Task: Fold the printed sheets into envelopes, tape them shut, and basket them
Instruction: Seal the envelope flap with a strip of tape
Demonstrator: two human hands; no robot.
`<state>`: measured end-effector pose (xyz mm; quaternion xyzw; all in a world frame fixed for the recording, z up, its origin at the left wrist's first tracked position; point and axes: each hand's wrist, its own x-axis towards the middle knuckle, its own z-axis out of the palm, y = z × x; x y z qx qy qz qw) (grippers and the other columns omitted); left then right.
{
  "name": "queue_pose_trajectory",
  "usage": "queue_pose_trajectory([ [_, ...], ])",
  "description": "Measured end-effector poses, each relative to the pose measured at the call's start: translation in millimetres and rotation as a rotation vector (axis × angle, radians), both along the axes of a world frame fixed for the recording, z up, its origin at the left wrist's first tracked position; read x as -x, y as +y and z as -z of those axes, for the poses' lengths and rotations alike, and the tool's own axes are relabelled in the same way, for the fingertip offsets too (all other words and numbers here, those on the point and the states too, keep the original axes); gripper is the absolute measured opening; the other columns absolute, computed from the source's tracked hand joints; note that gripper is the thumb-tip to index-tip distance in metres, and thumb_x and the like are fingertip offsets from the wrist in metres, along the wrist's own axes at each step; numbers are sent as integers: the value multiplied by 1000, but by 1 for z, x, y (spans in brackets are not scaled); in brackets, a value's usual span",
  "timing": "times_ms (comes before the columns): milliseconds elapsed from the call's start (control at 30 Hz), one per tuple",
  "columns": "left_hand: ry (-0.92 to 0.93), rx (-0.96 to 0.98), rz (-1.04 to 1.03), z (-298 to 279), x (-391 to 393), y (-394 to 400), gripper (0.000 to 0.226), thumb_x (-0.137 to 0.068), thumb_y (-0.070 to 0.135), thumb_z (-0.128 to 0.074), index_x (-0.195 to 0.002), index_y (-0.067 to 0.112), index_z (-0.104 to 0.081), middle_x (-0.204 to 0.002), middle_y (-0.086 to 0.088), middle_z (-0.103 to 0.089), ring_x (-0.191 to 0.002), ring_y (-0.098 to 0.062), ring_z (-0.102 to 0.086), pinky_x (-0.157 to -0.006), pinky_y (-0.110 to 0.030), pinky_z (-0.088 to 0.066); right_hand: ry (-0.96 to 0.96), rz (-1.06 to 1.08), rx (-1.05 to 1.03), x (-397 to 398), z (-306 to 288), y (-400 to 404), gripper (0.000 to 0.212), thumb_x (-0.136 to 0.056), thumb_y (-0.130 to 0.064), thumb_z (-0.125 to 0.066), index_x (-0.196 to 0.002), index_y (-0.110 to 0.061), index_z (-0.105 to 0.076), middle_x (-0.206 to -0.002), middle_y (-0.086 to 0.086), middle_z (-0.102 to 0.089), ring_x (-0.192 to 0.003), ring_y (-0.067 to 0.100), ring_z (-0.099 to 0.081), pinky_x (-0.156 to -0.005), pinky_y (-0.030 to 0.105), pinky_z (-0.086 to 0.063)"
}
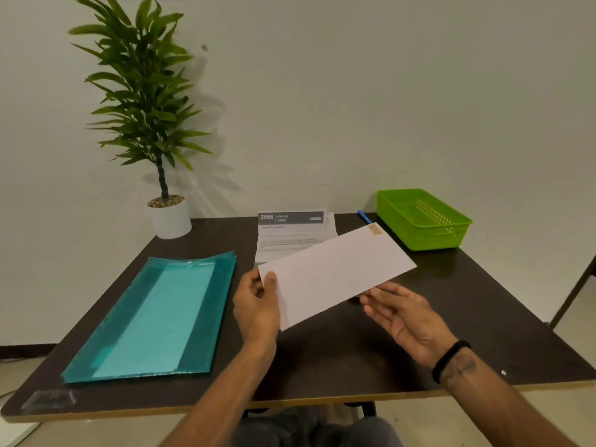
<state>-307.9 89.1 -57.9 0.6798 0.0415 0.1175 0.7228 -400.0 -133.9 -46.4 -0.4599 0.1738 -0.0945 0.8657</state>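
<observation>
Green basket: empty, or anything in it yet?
Empty as far as shows. The green basket shows only its bare perforated floor; the near wall hides a strip. The envelope is outside it, pinched by the left hand.

Left grip (258, 301) pinching, right (403, 314) relaxed

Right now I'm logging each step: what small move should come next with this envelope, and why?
Probably carry the folded envelope right and back to the green basket. It looks closed, with a small tape piece at its far corner. The left hand pinches its near end, and the right hand lies open under its edge.
</observation>
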Motion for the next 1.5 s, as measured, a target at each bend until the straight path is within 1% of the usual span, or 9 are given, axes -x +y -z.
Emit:
queue_pose_trajectory([
  [167, 112, -17, 299, -6, 6, -7, 31, -91, 19, -78, -117, 27, -63, -109, 6, -75, -98, -13, -73, -80, -35, -64, -24, 110, 7, -15, -19, -18, 34, -97, -4, -64, -130, 1, -62, -112, 16, -78, -96, 27, -78, -80, 37, -62],
  [267, 189, -119, 529, -6, 10, -14, 35, -87, 19, -82, -117, 28, -65, -107, 7, -77, -96, -15, -75, -72, -25, -57, -29, 149, 96, -16, -30, -29, 30, -99, -5, -64, -129, -3, -62, -116, 14, -77, -102, 27, -76, -89, 39, -58],
  [400, 180, -221, 719, 0, 14, -40, 29, -86, 18, -83, -112, 19, -70, -101, 6, -80, -91, -14, -76, -67, -21, -53, 4, 192, 233, -8, -29, -39, 25, -99, -4, -64, -123, -9, -65, -110, 9, -79, -102, 26, -75, -84, 36, -57],
  [533, 156, -249, 726, 3, 18, -74, 25, -88, 18, -82, -110, 20, -71, -102, 7, -80, -94, -13, -76, -70, -22, -57, 34, 222, 327, -1, -19, -55, 29, -99, -3, -62, -126, -14, -67, -114, 5, -78, -108, 26, -74, -86, 38, -58],
  [667, 127, -201, 686, 0, 12, -110, 27, -89, 16, -80, -114, 23, -69, -110, 6, -78, -99, -14, -75, -72, -25, -62, 81, 224, 413, 4, -9, -74, 34, -97, -5, -68, -128, -20, -66, -122, 3, -75, -112, 28, -71, -98, 50, -58],
  [833, 82, -92, 652, -7, 1, -153, 19, -91, 12, -78, -106, 21, -70, -102, 8, -79, -94, -13, -76, -74, -30, -64, 108, 215, 485, 12, 0, -95, 40, -91, -1, -73, -126, -16, -63, -108, 9, -79, -97, 31, -77, -84, 46, -63],
  [1100, 97, -44, 741, -22, -31, -223, 32, -91, 12, -78, -121, 12, -67, -106, 1, -78, -93, -15, -76, -74, -31, -64, 119, 371, 397, -2, -19, -146, 30, -93, 3, -69, -121, -7, -62, -106, 20, -76, -88, 31, -79, -86, 45, -60],
  [1267, 178, -11, 778, -37, -45, -265, 55, -93, 10, -75, -143, 13, -52, -95, -9, -78, -74, -16, -75, -76, -33, -65, 107, 419, 273, -14, -34, -185, 29, -93, 9, -67, -121, 4, -62, -99, 26, -76, -83, 30, -79, -71, 35, -66],
  [1500, 157, 25, 776, -47, -54, -293, 56, -92, 5, -75, -143, 11, -52, -94, -13, -78, -69, -14, -72, -70, -27, -64, 80, 479, 163, -38, -52, -219, 41, -90, 12, -68, -129, 8, -55, -104, 27, -71, -82, 28, -77, -68, 34, -66],
])
